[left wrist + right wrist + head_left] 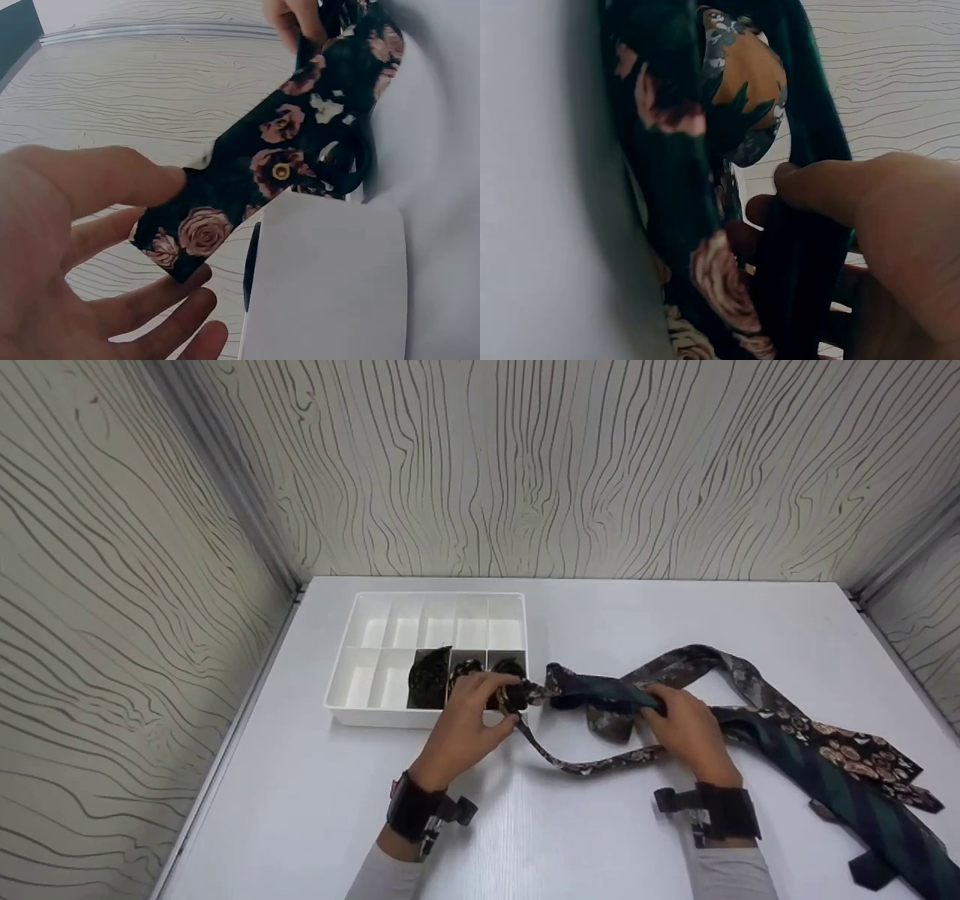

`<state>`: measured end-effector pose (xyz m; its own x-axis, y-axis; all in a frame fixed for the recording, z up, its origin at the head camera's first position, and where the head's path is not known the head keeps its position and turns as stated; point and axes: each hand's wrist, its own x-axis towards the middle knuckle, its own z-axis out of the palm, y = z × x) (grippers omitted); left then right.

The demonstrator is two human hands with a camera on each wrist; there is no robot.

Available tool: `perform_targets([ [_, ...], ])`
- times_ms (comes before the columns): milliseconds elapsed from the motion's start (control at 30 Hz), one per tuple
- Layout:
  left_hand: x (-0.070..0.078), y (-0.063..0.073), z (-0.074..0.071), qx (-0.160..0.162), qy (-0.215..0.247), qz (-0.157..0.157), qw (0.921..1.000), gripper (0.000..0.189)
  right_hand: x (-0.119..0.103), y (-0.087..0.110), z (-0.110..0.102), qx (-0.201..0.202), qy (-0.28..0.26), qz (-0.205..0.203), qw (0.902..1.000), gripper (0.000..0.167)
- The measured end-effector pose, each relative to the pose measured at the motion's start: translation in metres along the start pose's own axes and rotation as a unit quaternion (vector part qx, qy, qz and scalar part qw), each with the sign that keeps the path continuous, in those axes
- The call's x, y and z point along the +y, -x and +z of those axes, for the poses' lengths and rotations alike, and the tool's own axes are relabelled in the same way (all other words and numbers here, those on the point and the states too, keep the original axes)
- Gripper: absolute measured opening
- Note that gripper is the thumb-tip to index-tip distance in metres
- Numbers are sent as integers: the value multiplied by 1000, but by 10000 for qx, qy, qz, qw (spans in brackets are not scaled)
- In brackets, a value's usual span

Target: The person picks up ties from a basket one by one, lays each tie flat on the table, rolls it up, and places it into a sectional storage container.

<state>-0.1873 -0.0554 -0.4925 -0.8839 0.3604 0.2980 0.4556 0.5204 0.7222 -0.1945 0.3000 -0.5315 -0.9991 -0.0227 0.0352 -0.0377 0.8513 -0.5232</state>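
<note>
My left hand pinches the narrow end of a dark floral necktie between thumb and fingers, beside the box's right front corner. Its pink roses show clearly in the left wrist view. From there the tie loops across the table towards my right hand. That hand grips a dark green and navy striped necktie, thumb and fingers around the fabric in the right wrist view. A grey patterned necktie curves behind the right hand. Where the ties overlap under that hand, parts are hidden.
A white divided box stands left of centre. Three front compartments hold dark cloth, including a dark bundle; the left hand partly covers the others. Tie ends spread towards the table's right edge. Patterned panels enclose the back and sides.
</note>
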Motion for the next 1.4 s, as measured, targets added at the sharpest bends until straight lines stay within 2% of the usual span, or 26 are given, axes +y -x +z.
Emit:
perform_targets([
  [233, -4, -2, 14, -81, -421, 64, 9991, 65, -9, -1, 1, 76, -46, -33, 10000, 33],
  [367, -6, -2, 20, -128, -519, 238, 9983, 45, -13, -1, 2, 256, -10, -134, 9996, 31],
  [467, -6, -1, 25, -324, -716, 374, 9962, 35, -16, 0, 3, 346, -17, -241, 9991, 29],
  [600, -4, -1, 32, -472, -891, 287, 9945, 51, -21, 2, 1, 405, -106, -316, 9986, 22],
  [733, 0, -3, 37, -52, -1144, 249, 9931, 55, -31, 4, -3, 530, -243, -351, 9977, 15],
  [867, 9, -9, 44, 275, -1386, 261, 9896, 65, -46, 8, -8, 859, -364, -588, 9939, 14],
  [933, 13, -11, 47, 236, -1323, 296, 9905, 72, -55, 11, -10, 991, -485, -794, 9907, 16],
  [1067, 18, -13, 55, -21, -1122, 476, 9925, 85, -72, 17, -11, 962, -949, -1133, 9843, 25],
  [1167, 19, -14, 61, -115, -866, 701, 9937, 75, -82, 21, -10, 786, -1324, -1285, 9797, 25],
  [1300, 18, -10, 61, -76, -186, 495, 9986, 51, -86, 23, -10, 611, -1319, -1432, 9790, 7],
  [1333, 18, -8, 58, -29, -13, 376, 9993, 49, -85, 24, -10, 566, -1243, -1450, 9800, 7],
  [1400, 16, -6, 50, 20, 338, 60, 9994, 44, -80, 26, -9, 525, -1005, -1404, 9836, 19],
])
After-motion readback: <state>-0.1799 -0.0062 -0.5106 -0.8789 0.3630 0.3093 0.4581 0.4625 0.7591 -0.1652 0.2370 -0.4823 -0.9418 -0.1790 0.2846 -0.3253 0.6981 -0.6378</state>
